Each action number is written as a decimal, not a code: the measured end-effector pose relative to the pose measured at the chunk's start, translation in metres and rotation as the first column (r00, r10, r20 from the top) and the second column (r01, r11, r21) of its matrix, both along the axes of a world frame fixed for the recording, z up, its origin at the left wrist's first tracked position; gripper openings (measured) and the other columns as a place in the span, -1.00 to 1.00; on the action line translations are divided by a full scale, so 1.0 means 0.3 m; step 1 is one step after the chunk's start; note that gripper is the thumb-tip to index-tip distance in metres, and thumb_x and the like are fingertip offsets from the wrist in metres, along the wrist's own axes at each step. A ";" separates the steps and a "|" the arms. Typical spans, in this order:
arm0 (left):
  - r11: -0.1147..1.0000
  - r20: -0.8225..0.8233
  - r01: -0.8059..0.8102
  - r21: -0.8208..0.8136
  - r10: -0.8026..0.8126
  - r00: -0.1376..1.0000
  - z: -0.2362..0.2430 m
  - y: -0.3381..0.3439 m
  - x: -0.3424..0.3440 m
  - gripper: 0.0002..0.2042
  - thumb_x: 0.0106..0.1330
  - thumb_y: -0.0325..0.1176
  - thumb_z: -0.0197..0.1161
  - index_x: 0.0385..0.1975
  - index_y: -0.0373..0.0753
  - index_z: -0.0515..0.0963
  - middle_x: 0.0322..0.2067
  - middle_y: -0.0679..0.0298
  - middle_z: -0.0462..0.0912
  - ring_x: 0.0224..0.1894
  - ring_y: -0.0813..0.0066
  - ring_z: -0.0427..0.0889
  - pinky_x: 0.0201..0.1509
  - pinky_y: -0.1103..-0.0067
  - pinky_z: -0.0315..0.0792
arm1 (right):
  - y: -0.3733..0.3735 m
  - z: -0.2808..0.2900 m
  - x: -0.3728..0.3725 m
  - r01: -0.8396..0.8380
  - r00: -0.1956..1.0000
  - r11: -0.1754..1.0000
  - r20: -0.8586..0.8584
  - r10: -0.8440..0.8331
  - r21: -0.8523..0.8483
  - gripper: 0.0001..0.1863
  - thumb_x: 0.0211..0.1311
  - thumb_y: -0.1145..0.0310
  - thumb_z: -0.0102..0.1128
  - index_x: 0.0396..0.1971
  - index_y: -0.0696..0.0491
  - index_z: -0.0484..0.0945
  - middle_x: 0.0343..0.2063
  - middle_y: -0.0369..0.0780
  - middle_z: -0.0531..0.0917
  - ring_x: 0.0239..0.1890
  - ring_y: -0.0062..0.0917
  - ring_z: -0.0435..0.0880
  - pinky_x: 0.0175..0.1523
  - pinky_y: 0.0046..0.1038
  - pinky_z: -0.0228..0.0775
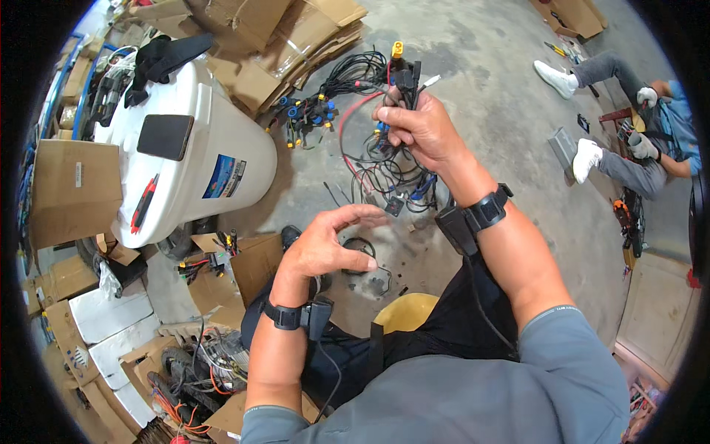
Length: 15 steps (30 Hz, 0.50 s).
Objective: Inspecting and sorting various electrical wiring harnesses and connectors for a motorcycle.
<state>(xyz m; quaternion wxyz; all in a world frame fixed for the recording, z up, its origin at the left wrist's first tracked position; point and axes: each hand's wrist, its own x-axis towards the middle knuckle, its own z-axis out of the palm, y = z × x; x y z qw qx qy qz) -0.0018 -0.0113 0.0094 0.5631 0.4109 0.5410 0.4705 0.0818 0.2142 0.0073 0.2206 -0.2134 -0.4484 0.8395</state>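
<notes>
My right hand (421,127) is closed round a bunch of black cables with plugs (405,80), raised above the floor. A yellow connector (398,50) sticks up at the top of the bunch, and a red wire (345,129) loops down on its left. Below the hand, a tangle of thin cables (392,169) spreads toward the floor; which strands belong to the held bunch I cannot tell. My left hand (322,240) is open, thumb and fingers apart, holding nothing. Near its fingertips is a small black square connector (395,206). A coiled black cable (359,255) lies beyond its thumb.
A large white bucket (237,148) stands at left, with a phone (166,137) and a red cutter (144,204) on its lid. Flattened cardboard (296,44) and more cables (355,74) lie at the back. A gloved person (677,122) sits at right.
</notes>
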 end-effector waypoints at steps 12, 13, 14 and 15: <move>0.666 0.062 -0.725 -0.177 0.742 0.667 -0.119 0.013 -0.057 -0.66 0.36 -0.12 0.16 -0.24 -0.32 0.61 -0.27 0.25 0.65 -0.30 0.54 0.58 -0.16 0.56 0.41 | -0.145 0.032 0.027 -0.580 0.814 0.698 0.320 0.485 0.419 -0.78 0.03 0.47 0.16 -0.27 0.10 0.57 -0.58 -0.36 0.59 -0.58 -0.66 0.45 -0.40 -0.50 0.36; 0.666 0.170 -0.730 -0.154 0.745 0.645 -0.133 0.011 -0.056 -0.66 0.35 -0.13 0.18 -0.20 -0.35 0.58 -0.26 0.21 0.65 -0.30 0.53 0.58 -0.18 0.58 0.42 | -0.151 0.015 0.025 -0.630 0.776 0.600 0.375 0.507 0.493 -0.77 0.00 0.47 0.14 -0.27 0.09 0.58 -0.56 -0.24 0.61 -0.57 -0.54 0.49 -0.37 -0.46 0.38; 0.669 0.279 -0.731 -0.134 0.733 0.620 -0.134 0.018 -0.056 -0.64 0.34 -0.14 0.19 -0.16 -0.38 0.56 -0.25 0.17 0.65 -0.31 0.53 0.58 -0.20 0.60 0.44 | -0.160 -0.010 0.027 -0.670 0.739 0.495 0.435 0.514 0.554 -0.76 -0.02 0.46 0.13 -0.27 0.08 0.58 -0.55 -0.13 0.63 -0.56 -0.41 0.53 -0.33 -0.42 0.40; 0.668 0.278 -0.731 -0.138 0.734 0.619 -0.129 0.022 -0.059 -0.64 0.34 -0.14 0.19 -0.16 -0.38 0.56 -0.25 0.17 0.65 -0.31 0.53 0.58 -0.20 0.60 0.44 | -0.187 -0.034 0.020 -0.625 0.773 0.517 0.369 0.516 0.585 -0.75 -0.06 0.45 0.13 -0.29 0.07 0.57 -0.51 0.01 0.60 -0.47 -0.14 0.57 -0.28 -0.31 0.42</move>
